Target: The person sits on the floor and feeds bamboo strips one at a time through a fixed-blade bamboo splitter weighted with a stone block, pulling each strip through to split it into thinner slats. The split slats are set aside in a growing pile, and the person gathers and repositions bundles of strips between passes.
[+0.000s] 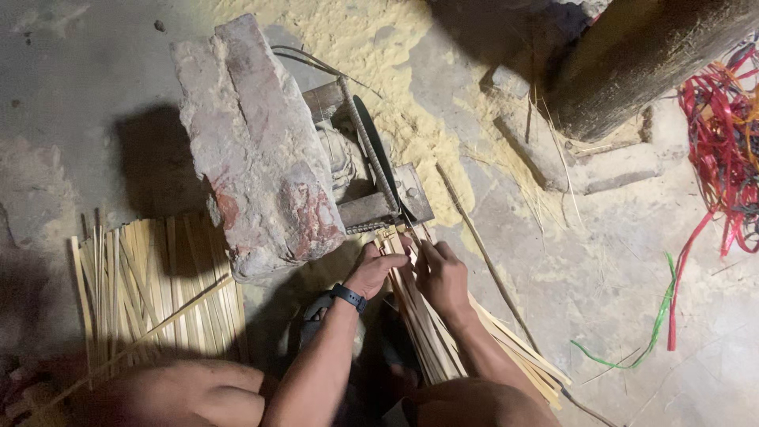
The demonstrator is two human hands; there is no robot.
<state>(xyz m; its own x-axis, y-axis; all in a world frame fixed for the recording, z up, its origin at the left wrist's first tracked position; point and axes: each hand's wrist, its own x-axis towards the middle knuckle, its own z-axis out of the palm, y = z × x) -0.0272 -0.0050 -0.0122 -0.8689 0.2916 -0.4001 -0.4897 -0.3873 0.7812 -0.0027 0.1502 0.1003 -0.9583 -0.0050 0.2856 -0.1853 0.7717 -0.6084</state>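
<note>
A bundle of pale bamboo strips (443, 340) runs from my lap up to a small circular saw blade (373, 150) set in a metal frame (379, 207). My left hand (373, 269), with a dark watch on its wrist, grips the strips' far ends just below the blade. My right hand (441, 277) presses on the same bundle right beside it. Both hands sit close together at the saw's front edge. My knees show at the bottom of the frame.
A large worn brick block (253, 142) lies on the saw's left side. Cut bamboo strips (150, 292) are piled on the floor at left. Sawdust (348, 39) covers the ground beyond. A wooden post (640, 55) and tangled red plastic strapping (723, 134) stand at right, with a green strap (632, 348).
</note>
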